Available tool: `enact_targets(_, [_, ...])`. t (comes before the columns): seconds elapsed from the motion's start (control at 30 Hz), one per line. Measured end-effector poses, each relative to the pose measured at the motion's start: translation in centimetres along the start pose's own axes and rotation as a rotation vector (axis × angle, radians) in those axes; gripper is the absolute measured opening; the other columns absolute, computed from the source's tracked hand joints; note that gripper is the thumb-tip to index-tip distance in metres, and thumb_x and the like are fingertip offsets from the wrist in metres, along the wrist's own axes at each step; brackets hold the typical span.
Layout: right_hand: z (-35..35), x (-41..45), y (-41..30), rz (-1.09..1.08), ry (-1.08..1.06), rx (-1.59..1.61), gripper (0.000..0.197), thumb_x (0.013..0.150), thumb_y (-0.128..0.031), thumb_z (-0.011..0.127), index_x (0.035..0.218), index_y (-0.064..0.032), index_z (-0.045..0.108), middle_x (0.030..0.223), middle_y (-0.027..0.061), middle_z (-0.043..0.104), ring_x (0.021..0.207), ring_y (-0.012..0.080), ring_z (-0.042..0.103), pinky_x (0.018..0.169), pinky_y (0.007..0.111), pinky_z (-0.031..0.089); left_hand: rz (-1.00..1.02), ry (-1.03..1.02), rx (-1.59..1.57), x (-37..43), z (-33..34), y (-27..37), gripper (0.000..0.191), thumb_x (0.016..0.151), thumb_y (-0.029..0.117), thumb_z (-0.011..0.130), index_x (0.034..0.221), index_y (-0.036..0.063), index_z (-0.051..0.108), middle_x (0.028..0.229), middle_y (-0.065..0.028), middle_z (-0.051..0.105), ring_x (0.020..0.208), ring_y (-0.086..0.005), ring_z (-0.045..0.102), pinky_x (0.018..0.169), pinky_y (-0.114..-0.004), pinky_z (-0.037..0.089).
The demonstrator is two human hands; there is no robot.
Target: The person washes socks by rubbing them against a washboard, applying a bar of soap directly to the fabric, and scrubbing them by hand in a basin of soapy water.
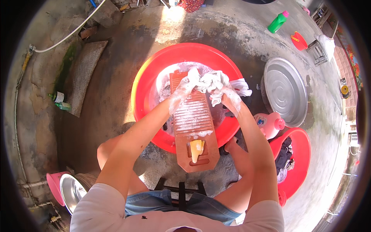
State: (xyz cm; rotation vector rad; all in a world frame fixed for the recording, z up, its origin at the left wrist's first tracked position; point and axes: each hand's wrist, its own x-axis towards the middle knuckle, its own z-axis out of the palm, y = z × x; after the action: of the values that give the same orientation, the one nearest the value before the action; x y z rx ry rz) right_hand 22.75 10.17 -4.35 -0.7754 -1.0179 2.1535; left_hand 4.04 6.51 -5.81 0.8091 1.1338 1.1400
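Note:
Both hands grip a wet white cloth [213, 81], bunched above the ribbed part of a brown washboard [192, 113]. My left hand [185, 90] is covered in suds and holds the cloth's left end. Foam also coats my right hand [230, 97], which grips the right side, with a fold hanging below. The washboard leans in a large red basin [185, 49] of soapy water [161, 84], its lower end over the near rim. In the board's recess sits a worn yellow soap bar [197, 149]. White fabric [242, 87] drapes over the basin's right rim.
Right of the basin are a pink jug [269, 124], a metal basin [285, 87] and a red tub [303, 162] with dark clothes [284, 158]. A green bottle [278, 22] and red dipper [300, 42] stand farther back. At left, a slab [88, 75] leans by the wall.

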Motion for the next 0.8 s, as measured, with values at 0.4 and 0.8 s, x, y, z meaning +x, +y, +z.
enact_targets(0.4, [1.4,-5.9,-3.8,-0.048,0.121,-0.219,0.028,0.079,-0.022,0.056,0.099,-0.0036,0.049,0.074,0.0044,0.053,0.060,0.0102,0.050,0.050,0.023,0.043,0.132,-0.048,-0.758,-3.2,-5.8,0.6,0.035,0.090,0.038,0.044,0.103,0.0068,0.052,0.118,-0.0189,0.050,0.109,-0.0271,0.050,0.091,-0.038,0.043])
enact_targets(0.8, [11.1,-8.3,-6.8,-0.114,0.173,-0.372,0.029,0.081,-0.008,0.057,0.108,-0.0057,0.048,0.093,0.0042,0.056,0.082,0.0120,0.056,0.064,0.025,0.048,0.110,-0.152,0.006,-13.1,3.4,4.0,0.041,0.079,0.015,0.061,0.113,0.0001,0.045,0.104,-0.0086,0.054,0.100,-0.0162,0.051,0.087,-0.029,0.042])
